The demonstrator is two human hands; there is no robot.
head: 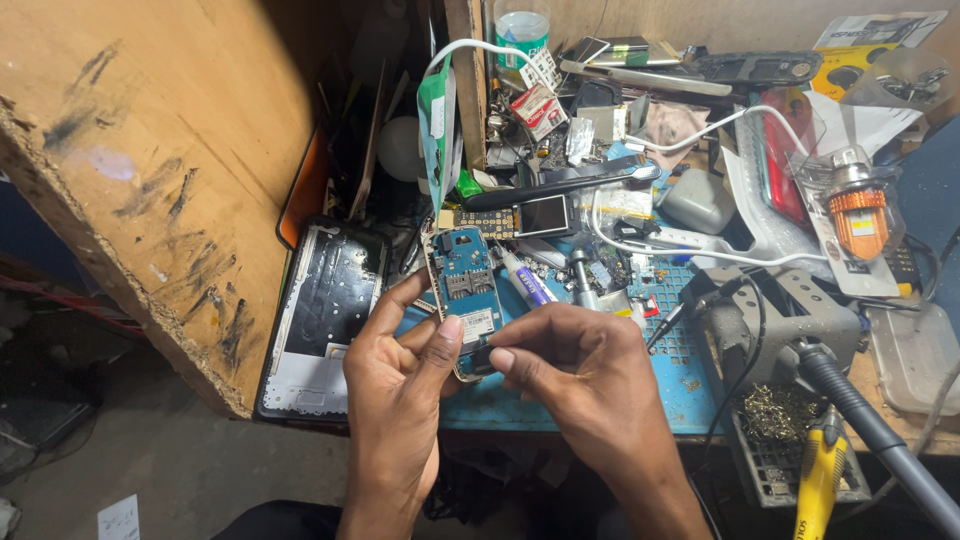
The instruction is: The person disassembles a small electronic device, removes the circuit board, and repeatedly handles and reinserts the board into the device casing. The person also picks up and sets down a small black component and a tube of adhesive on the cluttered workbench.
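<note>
Head view of a repair bench. The left hand (400, 385) grips a blue phone circuit board (467, 293) by its lower end, thumb pressed on the face and fingers curled behind, holding it tilted above the front edge of the blue work mat (690, 350). The right hand (580, 385) pinches closed, thumb and forefinger meeting on a small dark part at the board's bottom edge; what that part is cannot be told. The step in hand appears to be working this part at the board's lower end. A further move there would call for a steady left grip and a fine pinch. A phone rear frame (325, 320) leans at the mat's left edge; a glue tube (525, 280) lies just beyond the board; a soldering iron (870, 430) rests near the right front corner.
</note>
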